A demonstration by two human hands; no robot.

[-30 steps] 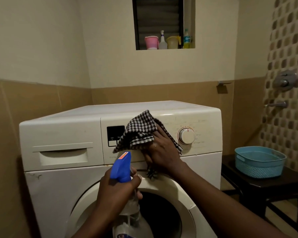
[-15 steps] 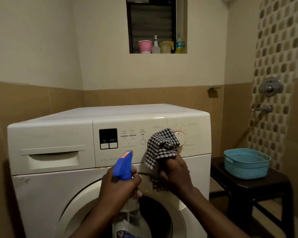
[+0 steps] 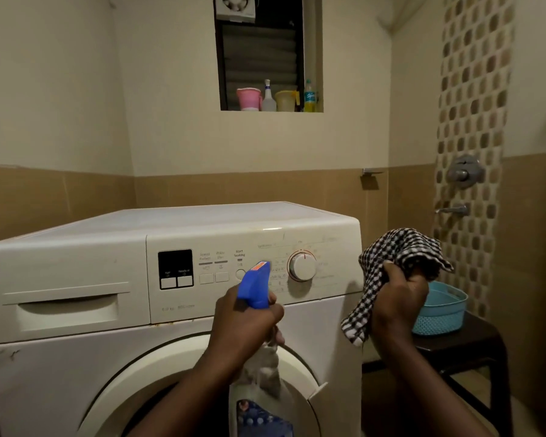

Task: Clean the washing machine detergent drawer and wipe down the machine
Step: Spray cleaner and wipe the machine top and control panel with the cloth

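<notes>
– Off the right edge of the washing machine (image 3: 76,257), the right hand (image 3: 397,298) is now holding the checked cloth (image 3: 401,250) in the air. A moment ago it was rubbing across the control panel (image 3: 252,241) and the dial (image 3: 303,266).
– So the wiping is pausing?
– I am judging so. The left hand (image 3: 246,323) is raising the spray bottle (image 3: 254,290), nozzle facing the panel, probably for a fresh squirt.
– How are the fingers sitting?
– Right fingers (image 3: 388,269) are clamping the bunched cloth, clear of the machine. Left fingers (image 3: 273,310) are wrapping round the bottle's neck.
– And the detergent drawer (image 3: 67,304)?
– It is sitting shut at the panel's left, well apart from both hands and not yet being cleaned.
</notes>
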